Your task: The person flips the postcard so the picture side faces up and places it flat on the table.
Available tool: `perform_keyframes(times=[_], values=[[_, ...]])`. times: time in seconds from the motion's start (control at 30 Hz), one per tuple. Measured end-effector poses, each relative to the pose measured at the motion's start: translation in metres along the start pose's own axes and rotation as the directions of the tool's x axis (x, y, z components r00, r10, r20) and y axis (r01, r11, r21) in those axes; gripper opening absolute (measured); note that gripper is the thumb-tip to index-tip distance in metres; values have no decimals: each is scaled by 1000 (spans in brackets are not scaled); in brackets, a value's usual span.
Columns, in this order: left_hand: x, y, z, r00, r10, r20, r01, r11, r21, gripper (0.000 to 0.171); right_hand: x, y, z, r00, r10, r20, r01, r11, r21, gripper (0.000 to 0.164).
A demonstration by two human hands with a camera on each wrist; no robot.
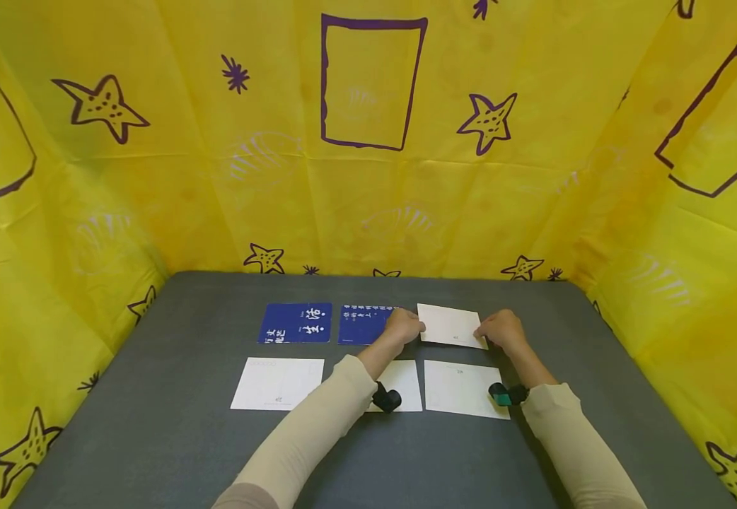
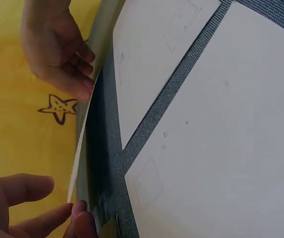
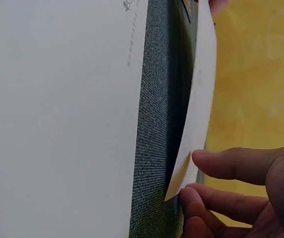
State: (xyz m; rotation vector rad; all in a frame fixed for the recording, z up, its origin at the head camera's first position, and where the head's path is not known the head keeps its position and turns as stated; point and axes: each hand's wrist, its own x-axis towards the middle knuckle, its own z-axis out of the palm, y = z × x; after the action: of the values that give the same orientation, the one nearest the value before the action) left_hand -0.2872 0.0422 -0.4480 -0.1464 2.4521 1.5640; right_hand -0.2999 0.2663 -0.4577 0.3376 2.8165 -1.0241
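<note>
We pinch one white card point(image 1: 450, 325) with our right hand point(image 1: 503, 329), thumb and fingers close together, toward the back right corner of the counter point(image 1: 152, 424). Our left hand point(image 1: 402, 326) touches the card's left end; we can't tell if its fingers grip. Left of it, along the back edge, lie two blue cards point(image 1: 295, 323). Three more white cards point(image 1: 279, 385) lie farther from that edge.

Yel. backdrop point(image 1: 368, 180) w/ starfish point(image 1: 104, 109), gry tabletop point(image 1: 158, 403)

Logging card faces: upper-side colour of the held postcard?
Held postcard: white, with a small greyish print; best in head view.
</note>
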Motion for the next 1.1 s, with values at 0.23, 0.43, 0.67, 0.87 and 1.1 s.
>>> perform_keyframes(times=[0.23, 0.43, 0.67, 0.87, 1.1], values=[[3, -3, -1, 999, 32, -31, -35, 993, -109, 29, -1, -2, -1, 1000, 0, 29, 1, 1000, -6, 31], [3, -4, -3, 1000, -13, -18, 10, 989, -146, 27, -2, 1, -1, 999, -21, 49, 20, 1000, 14, 30], [6, -8, -5, 996, -83, 21, 86, 974, -210, 26, -1, 7, -2, 997, -23, 73, 17, 997, 81, 29], [6, -8, -7, 997, -73, 32, 79, 970, -231, 26, 0, 12, -7, 994, -3, 106, -18, 981, 194, 29], [5, -6, -8, 997, -75, 35, 80, 971, -224, 23, -1, 20, -9, 985, -11, 175, -48, 943, 328, 33]])
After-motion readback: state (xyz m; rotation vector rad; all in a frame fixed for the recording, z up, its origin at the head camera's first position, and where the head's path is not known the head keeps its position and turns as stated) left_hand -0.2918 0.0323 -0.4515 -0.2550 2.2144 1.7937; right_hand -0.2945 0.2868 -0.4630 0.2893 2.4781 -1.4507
